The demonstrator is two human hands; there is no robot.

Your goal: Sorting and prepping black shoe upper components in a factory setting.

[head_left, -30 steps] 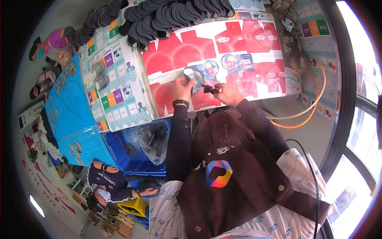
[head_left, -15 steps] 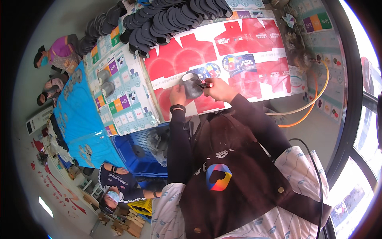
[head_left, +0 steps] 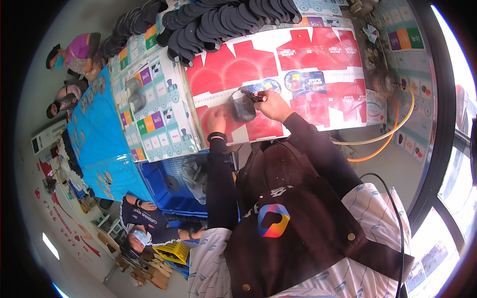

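Observation:
A dark grey rounded piece with a pale patch at its upper left [head_left: 243, 107] lies on the red-and-white printed sheet [head_left: 293, 114]. My right hand [head_left: 275, 107] is closed around a small dark tool with red on its handle [head_left: 256, 96]. The tool's dark end reaches over the upper edge of the piece; its exact kind is too small to tell. My left hand [head_left: 217, 122] rests on the sheet just left of the piece, a little apart from it. Its fingers are loosely extended, somewhat blurred, with nothing visible in them.
Rows of dark grey curved pieces [head_left: 213, 25] overlap along the table's far side. Grey pieces [head_left: 137, 102] lie on the patterned cover at left, beyond which is a blue-covered table [head_left: 99, 131]. A blue crate [head_left: 166, 179] stands below. A masked co-worker [head_left: 144, 223] is at lower left. Hoses [head_left: 397, 121] curve at right.
My left hand has come away from the grey piece and slid slightly left and down. My right hand has moved up a little, bringing the tool over the piece's upper edge.

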